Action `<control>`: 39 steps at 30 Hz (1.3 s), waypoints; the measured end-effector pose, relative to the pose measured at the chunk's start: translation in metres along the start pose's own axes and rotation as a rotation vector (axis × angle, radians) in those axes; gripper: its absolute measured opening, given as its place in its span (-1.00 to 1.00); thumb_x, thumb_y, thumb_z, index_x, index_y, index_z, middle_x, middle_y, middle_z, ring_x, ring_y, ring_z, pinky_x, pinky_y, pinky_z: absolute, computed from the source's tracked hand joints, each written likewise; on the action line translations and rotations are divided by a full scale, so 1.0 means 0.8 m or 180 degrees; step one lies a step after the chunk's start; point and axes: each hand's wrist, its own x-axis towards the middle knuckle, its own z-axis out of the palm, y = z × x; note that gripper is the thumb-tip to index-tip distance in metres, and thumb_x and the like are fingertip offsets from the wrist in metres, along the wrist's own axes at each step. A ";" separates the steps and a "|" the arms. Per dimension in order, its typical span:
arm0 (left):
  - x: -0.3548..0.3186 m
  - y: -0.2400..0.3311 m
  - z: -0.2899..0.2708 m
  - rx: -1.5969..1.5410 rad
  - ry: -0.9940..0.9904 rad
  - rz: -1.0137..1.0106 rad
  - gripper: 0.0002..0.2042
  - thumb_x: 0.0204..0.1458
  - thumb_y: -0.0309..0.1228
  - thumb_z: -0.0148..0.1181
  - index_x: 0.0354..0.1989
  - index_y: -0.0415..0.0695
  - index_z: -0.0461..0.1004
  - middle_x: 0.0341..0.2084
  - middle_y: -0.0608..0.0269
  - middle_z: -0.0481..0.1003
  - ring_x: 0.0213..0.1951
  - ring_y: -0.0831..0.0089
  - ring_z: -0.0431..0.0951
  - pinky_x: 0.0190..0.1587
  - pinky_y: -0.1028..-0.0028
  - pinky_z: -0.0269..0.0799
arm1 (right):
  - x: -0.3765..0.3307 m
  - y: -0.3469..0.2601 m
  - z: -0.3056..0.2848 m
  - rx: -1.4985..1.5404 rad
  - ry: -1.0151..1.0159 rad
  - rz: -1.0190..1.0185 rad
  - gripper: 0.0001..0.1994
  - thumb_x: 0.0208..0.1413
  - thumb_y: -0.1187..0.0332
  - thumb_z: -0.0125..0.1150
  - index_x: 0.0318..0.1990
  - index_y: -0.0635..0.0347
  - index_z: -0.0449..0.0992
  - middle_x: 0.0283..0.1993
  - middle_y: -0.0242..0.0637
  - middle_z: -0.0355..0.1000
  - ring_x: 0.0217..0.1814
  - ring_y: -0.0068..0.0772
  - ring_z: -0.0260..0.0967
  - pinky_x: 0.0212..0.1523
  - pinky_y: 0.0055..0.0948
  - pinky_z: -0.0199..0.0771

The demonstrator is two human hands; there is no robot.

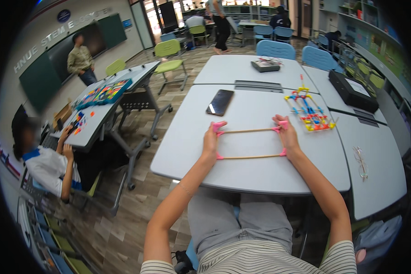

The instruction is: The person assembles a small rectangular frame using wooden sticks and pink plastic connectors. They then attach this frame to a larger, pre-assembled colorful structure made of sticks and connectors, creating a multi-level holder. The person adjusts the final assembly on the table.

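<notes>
A flat frame of two thin wooden sticks joined by pink connectors lies on the pale grey table in front of me. My left hand presses on the frame's left end, fingers over the pink corner pieces. My right hand holds the right end the same way, covering the pink connectors there. Both sticks run level between my hands.
A black phone lies beyond the frame. A colourful stick-and-connector model stands to the right, with a black case behind it and glasses near the right edge. A seated person works at a table on the left.
</notes>
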 end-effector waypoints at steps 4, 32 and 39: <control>0.009 -0.005 -0.011 0.0025 -0.0259 0.0215 -0.55 0.32 -0.11 -0.21 0.02 -0.28 0.41 0.08 0.13 0.44 0.06 0.50 0.32 0.20 0.51 0.15 | -0.013 -0.019 0.012 0.0045 0.0016 0.0065 -0.40 0.39 0.00 -0.27 0.24 0.44 0.25 0.27 -0.03 0.28 0.39 -0.33 0.12 0.36 -0.42 0.07; 0.003 -0.010 -0.004 0.0191 -0.0653 0.0609 -0.38 0.31 0.12 -0.51 -0.15 -0.11 0.46 -0.13 0.22 0.52 0.04 0.45 0.40 0.09 0.45 0.16 | -0.033 -0.059 0.015 -0.0581 -0.0724 0.0167 -0.31 0.34 -0.12 -0.55 0.19 0.22 0.39 0.29 -0.22 0.28 0.44 -0.36 0.00 0.37 -0.39 -0.12; -0.017 -0.001 -0.004 0.0236 -0.0642 0.0698 -0.29 0.26 0.24 -0.54 -0.12 -0.15 0.43 -0.09 0.18 0.47 0.07 0.40 0.37 0.21 0.36 0.10 | -0.031 -0.086 -0.009 -0.1349 -0.0306 -0.0508 -0.55 0.33 0.11 -0.18 0.11 0.27 0.45 0.17 -0.18 0.41 0.25 -0.35 0.28 0.23 -0.44 0.17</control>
